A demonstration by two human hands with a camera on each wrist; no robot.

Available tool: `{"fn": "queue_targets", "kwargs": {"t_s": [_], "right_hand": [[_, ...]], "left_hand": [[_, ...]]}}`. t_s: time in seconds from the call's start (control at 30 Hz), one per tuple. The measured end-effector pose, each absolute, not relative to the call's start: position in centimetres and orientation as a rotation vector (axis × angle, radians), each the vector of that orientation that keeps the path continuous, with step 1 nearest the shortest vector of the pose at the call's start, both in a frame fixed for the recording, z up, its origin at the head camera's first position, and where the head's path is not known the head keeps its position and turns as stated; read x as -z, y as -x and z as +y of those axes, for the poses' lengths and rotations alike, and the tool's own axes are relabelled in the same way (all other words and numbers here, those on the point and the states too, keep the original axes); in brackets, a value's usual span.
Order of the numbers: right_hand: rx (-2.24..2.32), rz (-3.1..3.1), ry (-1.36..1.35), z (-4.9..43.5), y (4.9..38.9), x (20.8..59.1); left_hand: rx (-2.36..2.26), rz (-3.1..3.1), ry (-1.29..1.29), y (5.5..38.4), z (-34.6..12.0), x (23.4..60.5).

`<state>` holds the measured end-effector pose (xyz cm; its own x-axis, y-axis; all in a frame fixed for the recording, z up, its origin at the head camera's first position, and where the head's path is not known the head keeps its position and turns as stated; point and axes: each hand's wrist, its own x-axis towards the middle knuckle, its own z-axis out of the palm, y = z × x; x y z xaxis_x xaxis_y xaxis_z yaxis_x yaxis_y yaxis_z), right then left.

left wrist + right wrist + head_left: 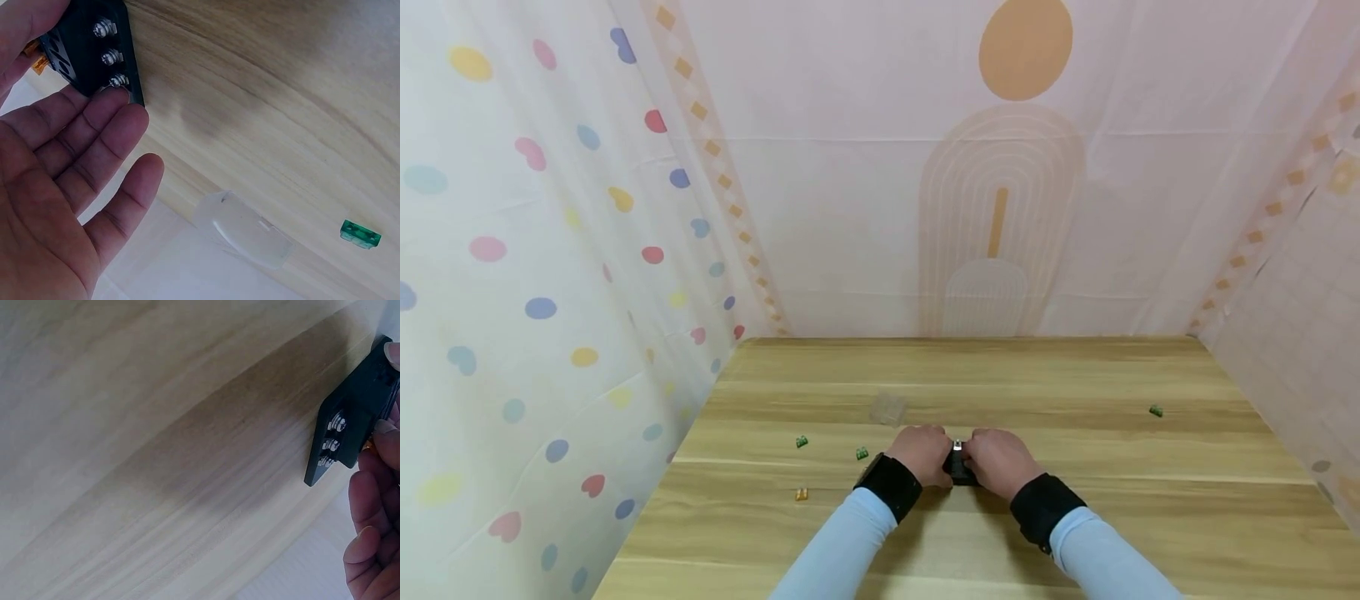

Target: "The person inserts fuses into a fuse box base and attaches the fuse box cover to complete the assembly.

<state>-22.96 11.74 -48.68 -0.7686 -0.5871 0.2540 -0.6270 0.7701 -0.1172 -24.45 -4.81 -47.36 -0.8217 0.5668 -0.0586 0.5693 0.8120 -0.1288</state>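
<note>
L hand (921,454), R hand (1000,462) pinch 1 blk block (86,47); tbl (1060,387): 3 grn pcs (862,454), 1 orng pc (802,494), 1 clr cover (889,409).

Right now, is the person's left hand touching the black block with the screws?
Touching: the left wrist view shows the left hand with fingertips against the edge of the black block.

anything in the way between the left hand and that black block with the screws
Nothing visible is: in the left wrist view, the left hand touches the black block directly with its fingertips. The clear cover and green piece lie apart, off to the side.
</note>
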Motion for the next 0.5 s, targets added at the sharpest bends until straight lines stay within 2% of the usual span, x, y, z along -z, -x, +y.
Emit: {"fn": "queue_targets", "kwargs": {"t_s": [0.5], "right_hand": [[-0.288, -2.807, -0.911, 11.6, 22.76, 48.71]], "left_hand": [[0.198, 2.979, -0.917, 24.33, -4.93, 47.35]]}}
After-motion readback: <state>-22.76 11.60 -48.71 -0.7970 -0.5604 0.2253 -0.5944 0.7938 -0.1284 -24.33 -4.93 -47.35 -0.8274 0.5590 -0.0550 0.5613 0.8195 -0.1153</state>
